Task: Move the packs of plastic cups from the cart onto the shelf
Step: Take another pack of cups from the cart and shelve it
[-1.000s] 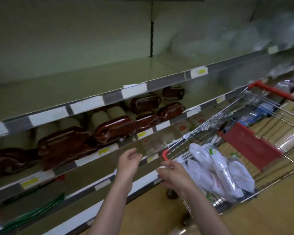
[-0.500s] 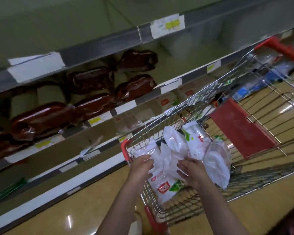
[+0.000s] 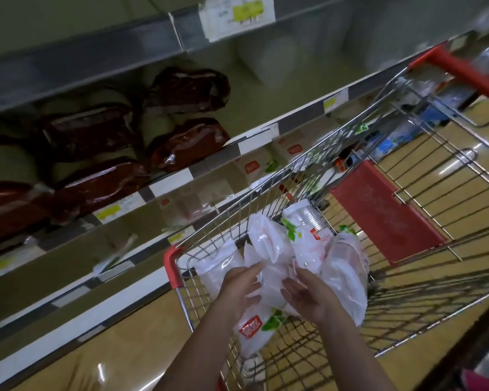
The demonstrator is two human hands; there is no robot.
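Several clear packs of plastic cups with red and green labels lie heaped in the near end of a wire cart [image 3: 302, 170]. One pack [image 3: 268, 244] stands upright, another [image 3: 308, 235] leans behind it, and a third [image 3: 254, 331] lies lowest. My left hand [image 3: 242, 289] and my right hand [image 3: 311, 299] are both inside the cart, fingers spread, resting on either side of a middle pack [image 3: 275, 283]. Neither hand has closed around it. Similar packs [image 3: 251, 167] lie on the lower shelf behind the cart.
Dark red wrapped packs [image 3: 187, 145] fill the middle shelf at left. The cart's red seat flap [image 3: 384, 210] and red handle [image 3: 463, 70] are to the right. Blue packaged goods [image 3: 390, 142] lie low beyond the cart. The floor is tan.
My view dropped from the shelves to the cart. Both hands went down from in front of the shelf into the cart and now spread over the packs.
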